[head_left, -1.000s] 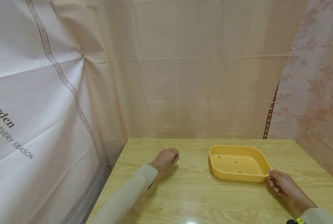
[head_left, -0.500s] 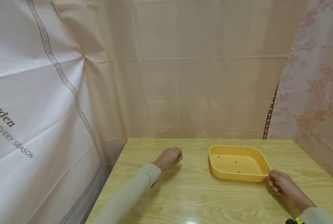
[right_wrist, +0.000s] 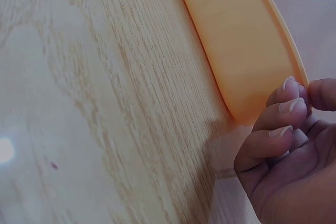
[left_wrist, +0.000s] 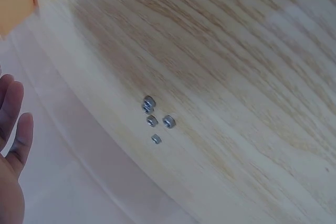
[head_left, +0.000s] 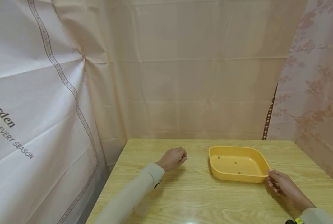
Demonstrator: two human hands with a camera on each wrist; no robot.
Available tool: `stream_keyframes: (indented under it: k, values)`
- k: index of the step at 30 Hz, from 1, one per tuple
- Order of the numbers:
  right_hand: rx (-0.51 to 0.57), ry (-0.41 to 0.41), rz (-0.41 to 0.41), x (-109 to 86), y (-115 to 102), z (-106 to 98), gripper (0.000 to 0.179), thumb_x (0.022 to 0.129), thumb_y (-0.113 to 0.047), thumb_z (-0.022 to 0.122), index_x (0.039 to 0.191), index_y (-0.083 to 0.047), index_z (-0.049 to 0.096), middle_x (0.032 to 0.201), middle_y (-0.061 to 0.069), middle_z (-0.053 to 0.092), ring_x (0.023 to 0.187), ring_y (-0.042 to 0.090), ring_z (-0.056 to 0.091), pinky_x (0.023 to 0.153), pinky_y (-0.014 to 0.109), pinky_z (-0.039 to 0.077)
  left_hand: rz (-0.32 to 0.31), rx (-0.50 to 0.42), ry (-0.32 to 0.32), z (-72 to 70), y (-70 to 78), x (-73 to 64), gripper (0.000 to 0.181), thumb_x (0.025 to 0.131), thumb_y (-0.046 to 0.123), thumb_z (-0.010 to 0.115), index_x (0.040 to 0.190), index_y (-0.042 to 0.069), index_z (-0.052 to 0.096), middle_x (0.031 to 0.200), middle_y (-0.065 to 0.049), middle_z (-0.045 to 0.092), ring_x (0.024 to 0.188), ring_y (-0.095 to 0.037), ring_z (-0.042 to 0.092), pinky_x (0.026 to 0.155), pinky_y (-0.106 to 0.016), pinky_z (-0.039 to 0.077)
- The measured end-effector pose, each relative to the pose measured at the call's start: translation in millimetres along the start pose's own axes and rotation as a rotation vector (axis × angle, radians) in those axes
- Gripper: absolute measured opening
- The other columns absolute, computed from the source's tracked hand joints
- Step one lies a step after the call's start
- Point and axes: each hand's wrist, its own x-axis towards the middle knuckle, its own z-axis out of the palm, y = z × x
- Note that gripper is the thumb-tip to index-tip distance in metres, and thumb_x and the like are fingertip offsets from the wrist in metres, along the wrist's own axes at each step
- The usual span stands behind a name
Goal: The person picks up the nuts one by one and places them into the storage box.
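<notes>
Five small metal nuts [left_wrist: 151,121] lie bunched near the edge of the wood-grain tabletop [head_left: 197,193]; two of them sit so close that I can't tell whether they touch or overlap. My left hand [head_left: 172,159] is over the tabletop near them, fingers loosely bent, the thumb apart from the fingertips and nothing between them that I can see. To its right, well apart, stands a shallow yellow tray [head_left: 250,165] with rounded corners, resting on the tabletop. My right hand [head_left: 284,185] holds it by the near right corner: thumb and forefinger pinch the rim, while the other fingers curl loosely outside the wall. On the tray's floor lie three small ring-like pieces [head_left: 235,162], apart from one another and too small for me to make out closely.

Light sleeves [head_left: 135,194] cover my forearms, and a dark object [head_left: 290,221] with a yellow-green patch shows by the right cuff. Behind the tabletop hangs a plain beige cloth [head_left: 188,87]; a white sheet [head_left: 46,105] lettered "Garden" hangs on the left, and a flower-printed sheet [head_left: 320,81] on the right.
</notes>
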Motion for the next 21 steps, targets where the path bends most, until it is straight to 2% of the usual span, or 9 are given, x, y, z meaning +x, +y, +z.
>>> stream_keyframes:
  k: [8,16,21]
  values:
    - [-0.013,-0.007,-0.018,0.8,0.6,-0.7,0.043,0.112,-0.044,0.035,0.094,-0.008,0.049,0.076,-0.001,0.051,0.057,0.011,0.048,0.052,0.026,0.044,0.0,-0.004,-0.013,-0.2,4.3,8.9,0.013,0.106,0.025,0.061,0.108,0.014,0.067,0.099,0.004,0.067,0.083,-0.005,0.061,0.074,-0.018,0.051]
    - [-0.019,-0.005,0.007,0.5,-0.6,-0.8,0.043,0.113,-0.043,0.034,0.096,-0.007,0.05,0.078,-0.001,0.052,0.059,0.011,0.048,0.053,0.027,0.044,0.001,-0.025,-0.027,-3.0,9.4,16.0,0.015,0.106,0.025,0.059,0.109,0.013,0.068,0.102,0.003,0.068,0.085,-0.005,0.062,0.075,-0.017,0.05]
    - [-0.006,-0.009,0.002,-1.0,-0.7,-0.6,0.043,0.112,-0.044,0.035,0.096,-0.007,0.05,0.078,-0.001,0.052,0.059,0.011,0.048,0.053,0.027,0.044,0.016,-0.028,-0.01,-2.6,13.7,20.9,0.013,0.106,0.023,0.061,0.108,0.013,0.068,0.099,0.003,0.067,0.083,-0.005,0.061,0.073,-0.017,0.05]
